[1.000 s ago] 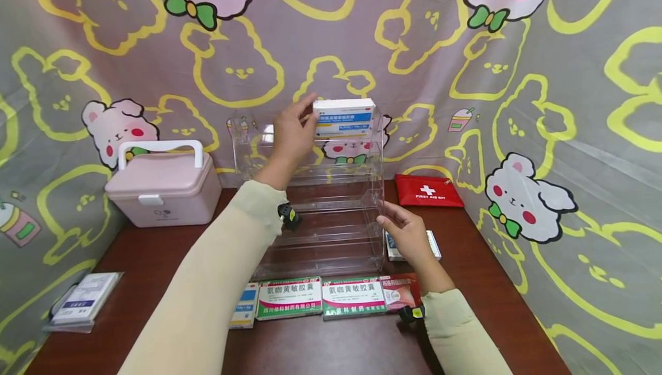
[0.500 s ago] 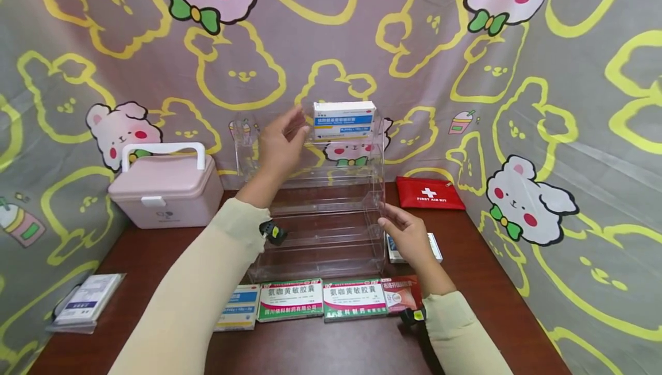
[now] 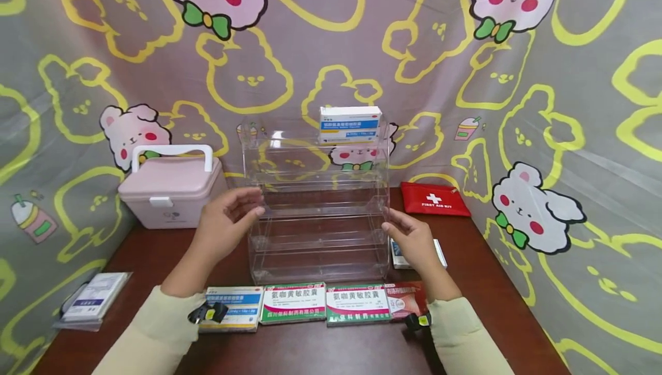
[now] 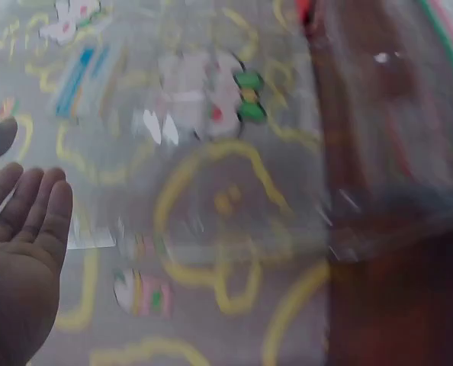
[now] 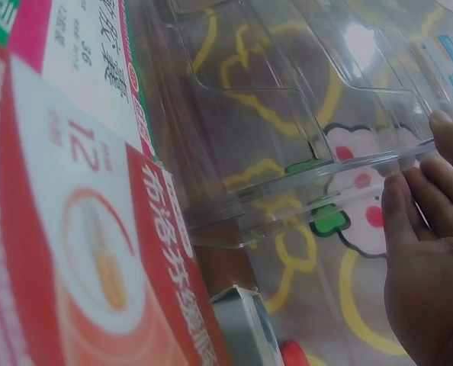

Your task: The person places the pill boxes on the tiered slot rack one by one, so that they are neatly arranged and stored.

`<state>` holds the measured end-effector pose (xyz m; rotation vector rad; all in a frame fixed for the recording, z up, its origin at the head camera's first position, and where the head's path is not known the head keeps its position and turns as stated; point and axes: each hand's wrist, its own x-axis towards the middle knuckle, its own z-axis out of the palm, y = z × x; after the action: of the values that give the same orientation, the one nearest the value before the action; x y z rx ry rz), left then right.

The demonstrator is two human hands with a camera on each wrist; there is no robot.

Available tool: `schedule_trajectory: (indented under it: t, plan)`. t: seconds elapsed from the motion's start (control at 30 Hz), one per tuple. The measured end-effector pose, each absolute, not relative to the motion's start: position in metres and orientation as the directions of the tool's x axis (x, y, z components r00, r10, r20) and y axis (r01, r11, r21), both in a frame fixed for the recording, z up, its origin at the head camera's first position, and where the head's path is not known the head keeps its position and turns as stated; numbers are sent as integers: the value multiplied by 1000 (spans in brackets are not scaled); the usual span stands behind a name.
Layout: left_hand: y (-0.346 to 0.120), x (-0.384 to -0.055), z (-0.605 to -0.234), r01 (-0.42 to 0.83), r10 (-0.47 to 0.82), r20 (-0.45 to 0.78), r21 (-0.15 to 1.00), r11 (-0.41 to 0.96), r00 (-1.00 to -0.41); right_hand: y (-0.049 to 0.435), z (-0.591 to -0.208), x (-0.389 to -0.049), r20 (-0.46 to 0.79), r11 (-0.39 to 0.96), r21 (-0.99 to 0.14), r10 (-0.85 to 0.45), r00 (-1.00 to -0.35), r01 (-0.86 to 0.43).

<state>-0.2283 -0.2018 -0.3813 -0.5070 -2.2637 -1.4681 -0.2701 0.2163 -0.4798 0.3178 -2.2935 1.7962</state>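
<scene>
A clear plastic tiered display rack [image 3: 320, 211] stands on the table. One white-and-blue medicine box [image 3: 350, 126] stands upright in its top tier, at the right. My left hand [image 3: 227, 223] is beside the rack's left side, fingers loosely bent with nothing between them; in the left wrist view the hand [image 4: 20, 252] is apart from the rack. My right hand [image 3: 414, 240] holds the rack's right side edge; the right wrist view shows the hand [image 5: 432, 229] with its thumb and fingers on either side of that edge.
Before the rack lie a blue-and-white medicine box [image 3: 235, 306], two green-and-white boxes [image 3: 293, 302] and a red box [image 3: 405, 300]. Another box [image 3: 439, 253] lies behind my right hand. Around them are a pink case [image 3: 168, 191], a red first aid pouch [image 3: 434, 198] and a white pack [image 3: 93, 297].
My left hand has let go of the white-and-blue medicine box on the top tier and come down and left to the rack's side. My right hand stays at the right edge.
</scene>
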Motion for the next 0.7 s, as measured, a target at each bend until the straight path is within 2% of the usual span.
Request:
schedule_trajectory:
  t: [0.13,0.27,0.43,0.7]
  plan:
    - [-238,-207,-404,411,68,442,753,514,-894,218,-477,-269,290,238,-927,-31,-957,-289]
    - [-269,-193,-415,313,110,324,681,662,-939,217,-476,-269,289,238,-928,-25,-957,-287]
    - [-296,-174,-437,247,163,186,695,675,-969,217,-479,-269,275,237,-932,-29,-961,-273]
    - [-322,-156,-484,224,271,52,721,656,-961,215,-479,-267,282,232,-931,-33,-959,-282]
